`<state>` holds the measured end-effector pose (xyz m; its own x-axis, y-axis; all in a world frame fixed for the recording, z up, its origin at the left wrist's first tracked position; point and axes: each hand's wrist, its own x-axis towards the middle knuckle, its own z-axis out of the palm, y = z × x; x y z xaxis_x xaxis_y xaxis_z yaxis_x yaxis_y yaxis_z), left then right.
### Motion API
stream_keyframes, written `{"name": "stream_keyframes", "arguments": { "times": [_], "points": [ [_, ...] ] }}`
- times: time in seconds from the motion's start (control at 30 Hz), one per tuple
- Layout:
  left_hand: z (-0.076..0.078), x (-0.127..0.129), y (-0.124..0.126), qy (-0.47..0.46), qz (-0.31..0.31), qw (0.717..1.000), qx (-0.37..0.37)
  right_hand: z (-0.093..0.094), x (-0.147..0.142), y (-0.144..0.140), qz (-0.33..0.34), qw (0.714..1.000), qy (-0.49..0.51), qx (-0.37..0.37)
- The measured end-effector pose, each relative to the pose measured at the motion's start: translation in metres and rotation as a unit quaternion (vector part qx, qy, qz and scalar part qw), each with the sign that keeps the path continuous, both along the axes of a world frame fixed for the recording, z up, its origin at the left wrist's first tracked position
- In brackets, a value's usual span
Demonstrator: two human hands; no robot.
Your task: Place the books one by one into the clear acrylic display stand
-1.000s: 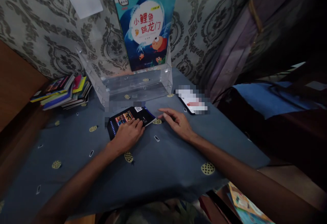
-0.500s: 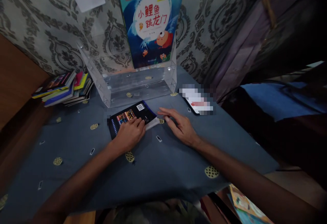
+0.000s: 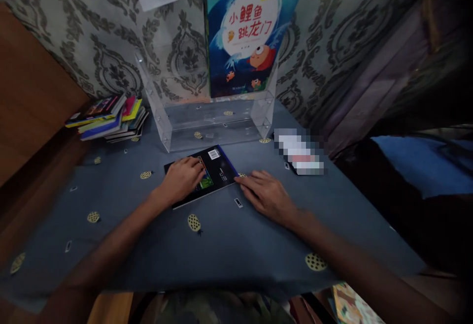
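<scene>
Left hand (image 3: 183, 178) laid palm-down, fingers unclenched, on the dark book (image 3: 221, 169), which lies on the cloth-covered table (image 3: 148, 255) before the clear rack (image 3: 218, 137). Right hand (image 3: 266, 194) at the book's near right corner (pinching or merely touching, one cannot tell).

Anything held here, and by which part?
The left hand rests on the black book; the right hand is at its right corner. Whether either grips it cannot be told.

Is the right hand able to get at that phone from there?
Probably yes: the phone lies near the right hand, and nothing seems to stand between them. Its fingers are at the black book's corner but don't appear to grip it.
</scene>
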<state>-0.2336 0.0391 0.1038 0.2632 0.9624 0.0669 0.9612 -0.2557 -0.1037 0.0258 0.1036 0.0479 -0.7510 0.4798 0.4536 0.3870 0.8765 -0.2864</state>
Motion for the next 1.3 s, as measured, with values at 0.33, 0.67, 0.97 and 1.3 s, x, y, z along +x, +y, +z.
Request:
{"name": "stream_keyframes", "arguments": {
  "times": [0.33, 0.67, 0.97, 1.3],
  "points": [
    [0.018, -0.022, -0.004, -0.004, 0.039, 0.996, -0.079, 0.002, -0.004, 0.014, -0.027, 0.999, -0.035, 0.011],
    [0.023, -0.015, -0.014, 0.001, 0.048, 0.994, -0.097, -0.006, -0.035, 0.055, -0.029, 0.997, -0.067, -0.008],
    [0.006, 0.017, -0.049, -0.027, -0.157, 0.986, -0.054, -0.010, -0.041, 0.057, -0.025, 0.998, -0.057, -0.025],
    [-0.019, 0.006, -0.051, -0.004, -0.225, 0.973, 0.048, -0.010, -0.035, 0.041, 0.001, 0.999, -0.038, -0.031]
  ]
}}
